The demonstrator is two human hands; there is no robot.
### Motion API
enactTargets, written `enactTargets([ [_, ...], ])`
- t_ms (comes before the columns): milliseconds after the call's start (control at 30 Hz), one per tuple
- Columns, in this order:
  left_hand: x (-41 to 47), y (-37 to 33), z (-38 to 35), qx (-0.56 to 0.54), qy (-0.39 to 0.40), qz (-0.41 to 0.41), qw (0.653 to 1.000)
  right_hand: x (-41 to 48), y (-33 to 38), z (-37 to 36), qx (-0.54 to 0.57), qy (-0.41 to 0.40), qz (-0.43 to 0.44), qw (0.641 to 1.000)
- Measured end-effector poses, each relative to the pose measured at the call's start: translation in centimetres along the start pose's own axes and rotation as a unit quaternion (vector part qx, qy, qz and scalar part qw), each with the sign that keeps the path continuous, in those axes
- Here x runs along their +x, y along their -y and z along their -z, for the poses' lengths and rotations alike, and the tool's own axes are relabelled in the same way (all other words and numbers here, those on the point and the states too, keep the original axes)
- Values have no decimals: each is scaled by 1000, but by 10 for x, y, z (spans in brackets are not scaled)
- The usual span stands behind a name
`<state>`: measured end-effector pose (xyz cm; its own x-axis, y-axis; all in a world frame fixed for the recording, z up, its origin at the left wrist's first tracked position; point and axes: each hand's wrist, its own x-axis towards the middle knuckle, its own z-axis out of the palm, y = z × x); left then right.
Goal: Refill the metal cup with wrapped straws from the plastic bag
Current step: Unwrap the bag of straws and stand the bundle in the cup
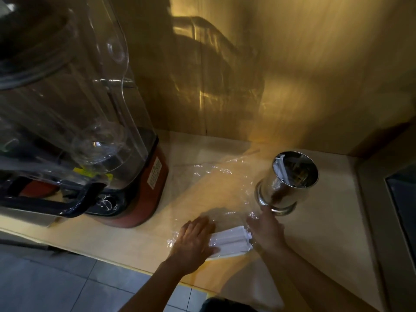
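Note:
A shiny metal cup (290, 183) stands upright on the pale counter at the right, with a couple of white wrapped straws leaning inside it. A clear plastic bag (216, 188) lies flat on the counter, stretching from the back wall toward me. A bundle of white wrapped straws (231, 243) sits at its near end. My left hand (194, 242) presses flat on the bag and the bundle's left end, fingers spread. My right hand (266, 230) rests at the bundle's right end, just below the cup's base, its fingers on the plastic there.
A large blender (74, 136) with a clear sound cover and a red base fills the left half of the counter. Wooden panels form the back wall. A dark appliance edge (403, 199) lies at the far right. Grey floor tiles (56, 282) show below the counter's front edge.

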<state>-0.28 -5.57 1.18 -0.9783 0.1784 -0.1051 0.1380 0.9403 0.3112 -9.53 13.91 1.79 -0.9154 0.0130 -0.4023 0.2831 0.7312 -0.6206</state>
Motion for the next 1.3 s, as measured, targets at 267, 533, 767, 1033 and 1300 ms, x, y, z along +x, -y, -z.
enactTargets([
  [267,-11,-12,-9,-73,70,-4,995,4,12,5,162,75,13,984],
  [533,-7,-32,12,-45,65,21,997,-5,38,16,231,75,117,963],
  [767,36,-68,123,15,-223,-189,956,-11,70,40,165,66,230,957],
  [1033,88,-99,188,360,13,-160,919,-14,85,56,151,75,252,953],
  [1300,91,-83,223,338,15,-100,936,-15,71,67,206,87,238,945],
])
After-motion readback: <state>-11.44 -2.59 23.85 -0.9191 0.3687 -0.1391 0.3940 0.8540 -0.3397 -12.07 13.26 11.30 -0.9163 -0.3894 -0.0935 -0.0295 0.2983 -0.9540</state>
